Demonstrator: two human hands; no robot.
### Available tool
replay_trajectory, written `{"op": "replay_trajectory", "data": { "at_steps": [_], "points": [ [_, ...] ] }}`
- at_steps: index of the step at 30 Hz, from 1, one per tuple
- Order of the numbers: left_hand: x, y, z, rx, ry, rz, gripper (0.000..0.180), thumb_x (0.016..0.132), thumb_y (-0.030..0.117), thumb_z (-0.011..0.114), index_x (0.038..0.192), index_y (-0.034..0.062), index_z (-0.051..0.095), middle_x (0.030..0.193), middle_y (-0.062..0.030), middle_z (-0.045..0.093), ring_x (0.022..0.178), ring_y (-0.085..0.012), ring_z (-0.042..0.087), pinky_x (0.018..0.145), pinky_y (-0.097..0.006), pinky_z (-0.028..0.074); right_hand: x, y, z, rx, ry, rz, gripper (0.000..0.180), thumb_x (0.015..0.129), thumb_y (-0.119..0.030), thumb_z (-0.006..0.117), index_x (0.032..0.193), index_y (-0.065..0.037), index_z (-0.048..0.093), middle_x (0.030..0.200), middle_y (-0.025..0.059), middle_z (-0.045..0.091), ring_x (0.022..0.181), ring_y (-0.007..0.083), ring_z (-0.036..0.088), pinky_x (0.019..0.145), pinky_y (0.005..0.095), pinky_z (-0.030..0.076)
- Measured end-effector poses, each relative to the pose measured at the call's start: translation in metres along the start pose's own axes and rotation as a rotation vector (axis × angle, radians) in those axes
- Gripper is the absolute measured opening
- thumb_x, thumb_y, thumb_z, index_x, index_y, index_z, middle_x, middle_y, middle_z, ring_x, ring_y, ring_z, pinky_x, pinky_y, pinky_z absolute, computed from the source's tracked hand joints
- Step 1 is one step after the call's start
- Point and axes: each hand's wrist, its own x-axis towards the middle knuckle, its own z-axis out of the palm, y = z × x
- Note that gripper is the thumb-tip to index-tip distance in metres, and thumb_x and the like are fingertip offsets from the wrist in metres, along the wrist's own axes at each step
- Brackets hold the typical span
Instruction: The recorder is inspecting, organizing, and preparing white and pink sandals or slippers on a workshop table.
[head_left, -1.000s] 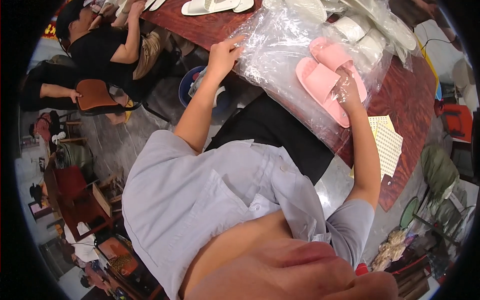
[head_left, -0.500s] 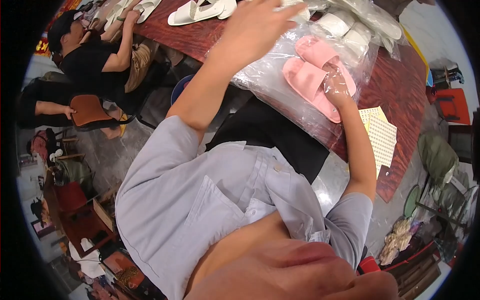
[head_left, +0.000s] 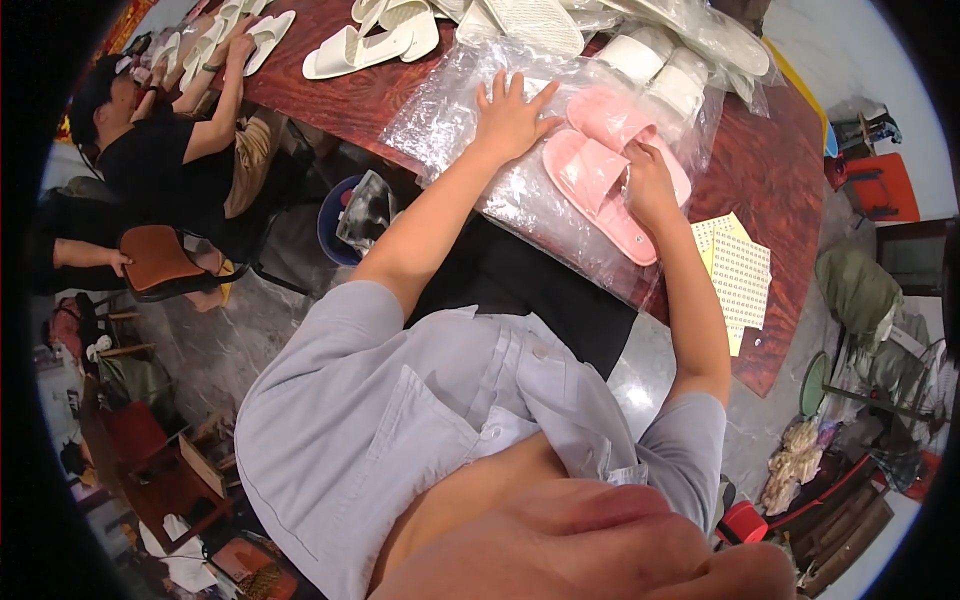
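A pair of pink open-toe slippers (head_left: 600,165) lies side by side on clear plastic bags (head_left: 440,125) at the table's front edge. My right hand (head_left: 650,185) is closed on the slippers, its fingers curled in where the two meet behind the straps. To the left of the pair, my left hand (head_left: 512,120) lies on the plastic with its fingers spread, holding nothing. Beyond the pink pair, white slippers (head_left: 655,65) rest in clear wrapping.
Loose white slippers (head_left: 375,45) lie at the far edge. Yellowish sticker sheets (head_left: 740,275) lie right of my forearm on the red-brown table (head_left: 780,200). A blue bin (head_left: 335,225) stands below the table. At left, a seated co-worker (head_left: 150,140) handles white slippers; a brown-seated chair (head_left: 165,260) stands nearby.
My left hand has come down from above the far slippers onto the plastic, fingers spread. My right hand keeps its hold on the pink slippers. The whole view has shifted slightly.
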Motion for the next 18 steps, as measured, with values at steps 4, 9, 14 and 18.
{"op": "replay_trajectory", "data": {
  "at_steps": [4,9,14,18],
  "points": [
    [-0.001,0.002,0.001,-0.002,-0.039,-0.013,0.061,0.092,0.061,0.051,0.148,0.0368,0.041,0.147,-0.0230,0.037,0.141,-0.0474,0.023,0.109,-0.069,0.015,-0.006,-0.016,-0.041,-0.126,-0.185,0.018,0.020,0.071,-0.003,0.059,0.084,0.005,0.071,0.111,0.0168,0.068,0.116,0.0343,0.058,0.105,0.0441,0.039],
    [-0.002,0.003,0.006,0.001,-0.053,-0.031,0.061,0.093,0.063,0.048,0.148,0.0369,0.041,0.149,-0.0236,0.036,0.142,-0.0476,0.022,0.109,-0.069,0.013,-0.043,-0.014,-0.079,-0.120,-0.159,0.213,0.023,0.071,-0.001,0.061,0.091,0.001,0.072,0.111,0.0139,0.068,0.116,0.0357,0.056,0.104,0.0441,0.039],
    [0.001,0.006,0.008,0.011,-0.061,-0.026,0.062,0.093,0.064,0.045,0.148,0.0366,0.040,0.150,-0.0234,0.036,0.141,-0.0485,0.022,0.110,-0.070,0.013,-0.066,-0.021,-0.124,-0.061,0.050,0.461,0.030,0.076,0.004,0.057,0.103,-0.001,0.070,0.109,0.0169,0.066,0.112,0.0427,0.052,0.099,0.0485,0.039],
    [0.006,0.005,0.003,0.035,-0.065,-0.025,0.061,0.093,0.064,0.045,0.148,0.0365,0.040,0.151,-0.0228,0.035,0.141,-0.0489,0.023,0.109,-0.071,0.016,-0.052,-0.064,-0.162,0.029,0.297,0.583,0.027,0.081,0.000,0.059,0.106,0.000,0.069,0.104,0.0191,0.068,0.103,0.0376,0.061,0.090,0.0421,0.047]
  ]
}}
